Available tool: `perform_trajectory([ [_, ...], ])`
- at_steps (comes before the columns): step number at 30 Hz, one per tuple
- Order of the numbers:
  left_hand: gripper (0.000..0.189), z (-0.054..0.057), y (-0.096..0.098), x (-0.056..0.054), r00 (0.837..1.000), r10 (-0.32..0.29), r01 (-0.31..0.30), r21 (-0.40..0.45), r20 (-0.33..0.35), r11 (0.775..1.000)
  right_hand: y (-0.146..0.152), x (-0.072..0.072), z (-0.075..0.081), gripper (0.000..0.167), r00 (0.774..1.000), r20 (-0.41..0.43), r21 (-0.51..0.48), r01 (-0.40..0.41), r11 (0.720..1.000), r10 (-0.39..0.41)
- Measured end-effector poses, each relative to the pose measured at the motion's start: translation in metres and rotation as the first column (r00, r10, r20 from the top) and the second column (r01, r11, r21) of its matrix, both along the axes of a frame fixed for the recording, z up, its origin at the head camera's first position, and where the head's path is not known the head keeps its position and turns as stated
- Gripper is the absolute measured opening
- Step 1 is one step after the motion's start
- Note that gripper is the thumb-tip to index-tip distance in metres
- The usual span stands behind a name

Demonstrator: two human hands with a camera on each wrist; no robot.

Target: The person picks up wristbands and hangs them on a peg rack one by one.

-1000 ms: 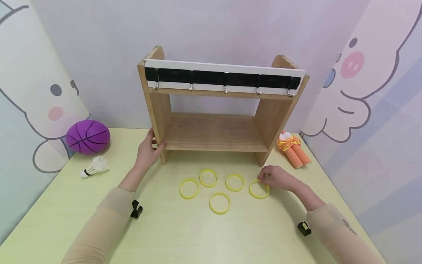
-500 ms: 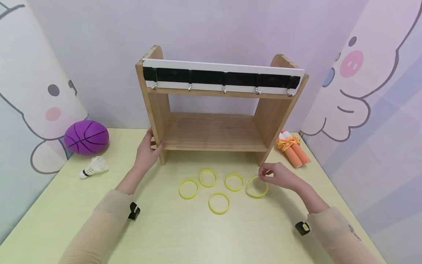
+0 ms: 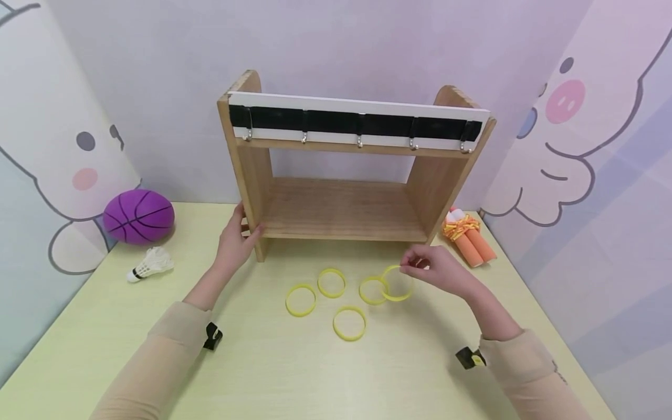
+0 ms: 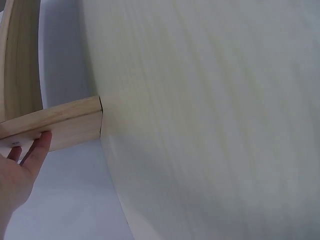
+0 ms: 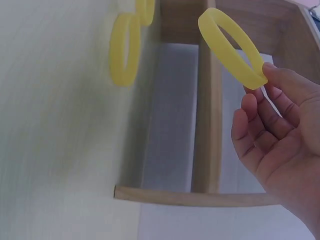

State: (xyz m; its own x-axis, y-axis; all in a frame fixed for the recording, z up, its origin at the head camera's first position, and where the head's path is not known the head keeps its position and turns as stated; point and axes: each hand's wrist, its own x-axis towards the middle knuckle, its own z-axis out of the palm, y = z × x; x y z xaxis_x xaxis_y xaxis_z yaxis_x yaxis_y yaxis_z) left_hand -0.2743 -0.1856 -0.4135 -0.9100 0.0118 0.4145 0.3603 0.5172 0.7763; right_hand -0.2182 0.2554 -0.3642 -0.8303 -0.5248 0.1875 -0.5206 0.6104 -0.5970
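My left hand holds the left side panel of a wooden shelf, low down, thumb at the front edge. In the left wrist view, fingers touch that panel. Between right thumb and fingertips, my right hand pinches a yellow wristband, raised off the table in front of the shelf's right side. Lying flat are more yellow wristbands: one partly overlapped in view by the held one, others at left, centre back and front.
Along the shelf's top front runs a white board with a black strip and several small metal hooks. A purple ball and a shuttlecock lie left. Orange foam sticks with a fringed band lie right.
My right hand has lifted the rightmost wristband off the table and moved it left and toward the shelf. The left hand stays on the side panel.
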Motion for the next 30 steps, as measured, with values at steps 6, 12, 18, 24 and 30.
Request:
perform_trajectory([
  [6,0.070,0.000,0.001,0.001,1.000,-0.009,0.009,0.023,0.009,1.000,-0.027,0.008,0.021,0.009,0.999,0.004,-0.105,0.035,0.994,-0.034],
  [12,0.070,-0.001,0.001,0.002,1.000,-0.008,0.008,0.028,0.016,1.000,-0.057,0.012,0.039,0.012,0.999,-0.011,-0.222,0.028,0.975,-0.031],
  [18,0.070,0.000,0.000,0.001,1.000,-0.010,0.010,0.021,0.006,1.000,-0.085,0.014,0.058,0.012,0.998,-0.061,-0.348,-0.016,0.937,-0.006],
  [24,0.070,0.001,-0.001,0.001,1.000,-0.009,0.009,0.026,0.012,1.000,-0.111,0.014,0.076,0.013,0.999,-0.051,-0.458,-0.037,0.888,0.016],
  [30,0.070,0.001,-0.001,0.001,1.000,-0.007,0.006,0.030,0.011,1.000,-0.137,0.010,0.088,0.014,0.998,-0.014,-0.579,-0.062,0.813,0.066],
])
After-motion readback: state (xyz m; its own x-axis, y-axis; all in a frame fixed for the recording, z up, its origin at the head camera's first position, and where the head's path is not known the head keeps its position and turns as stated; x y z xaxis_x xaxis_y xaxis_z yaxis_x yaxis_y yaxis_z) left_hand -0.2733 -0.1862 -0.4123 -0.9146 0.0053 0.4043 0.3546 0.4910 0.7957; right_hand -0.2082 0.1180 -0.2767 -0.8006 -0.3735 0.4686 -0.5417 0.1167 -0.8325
